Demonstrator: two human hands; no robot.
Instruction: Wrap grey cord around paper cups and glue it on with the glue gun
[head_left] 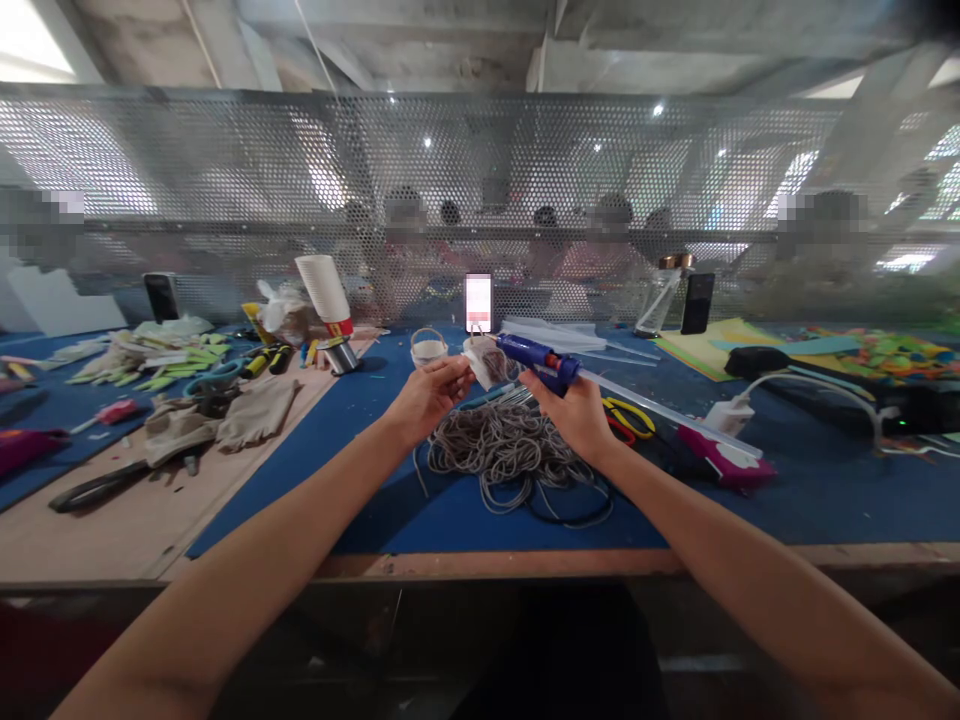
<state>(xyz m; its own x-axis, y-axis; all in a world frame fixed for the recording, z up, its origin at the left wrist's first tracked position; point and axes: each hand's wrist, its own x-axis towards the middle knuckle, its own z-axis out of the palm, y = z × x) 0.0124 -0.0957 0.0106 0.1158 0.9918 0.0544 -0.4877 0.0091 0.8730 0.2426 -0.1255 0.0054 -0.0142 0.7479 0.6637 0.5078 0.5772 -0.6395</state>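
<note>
My left hand (431, 395) pinches a small white paper cup (486, 366), tilted, with what looks like a cord loop at its top. A blue glue gun (523, 352) is gripped in my right hand (576, 412), its nozzle pointing left at the cup and touching or nearly touching it. A long clear glue stick (667, 410) sticks out of the gun's back. Beneath both hands lies a loose heap of grey cord (502, 450). Just behind my left hand stands another small white cup with a thin arched handle (429, 350).
A lit phone (478, 302) stands ahead, near clear glue sticks (562, 333). Left are stacked paper cups (324, 288), gloves (257, 412) and scissors (214, 380). To the right lie yellow-handled scissors (631, 416), a white plug (729, 415) and coloured sheets (697, 345). Perforated metal (495, 160) closes the back.
</note>
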